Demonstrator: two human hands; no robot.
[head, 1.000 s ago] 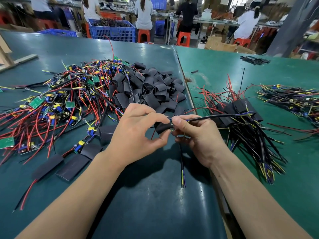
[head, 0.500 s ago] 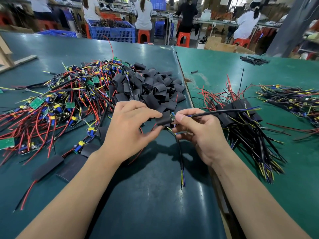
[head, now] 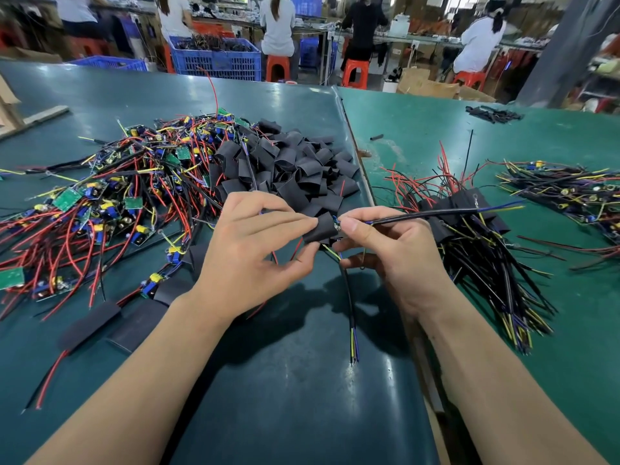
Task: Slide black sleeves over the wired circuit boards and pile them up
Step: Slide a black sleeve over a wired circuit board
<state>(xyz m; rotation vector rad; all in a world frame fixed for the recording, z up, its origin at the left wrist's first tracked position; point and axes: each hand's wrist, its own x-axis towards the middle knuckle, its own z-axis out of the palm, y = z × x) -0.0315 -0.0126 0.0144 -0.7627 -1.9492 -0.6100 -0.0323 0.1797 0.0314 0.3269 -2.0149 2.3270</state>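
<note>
A black sleeve [head: 321,227], pinched by the left hand [head: 250,250], now sits further over the wired circuit board [head: 336,224] than a second ago, only the board's tip showing at its mouth, above the counter [head: 285,380]. The right hand [head: 399,260] grips the board's black cable [head: 426,214] in curled fingers [head: 350,225]. The fit looks nearly complete; the finished pile [head: 469,229] lies just to the right, loose sleeves [head: 295,169] and bare boards [head: 110,196] to the left.
</note>
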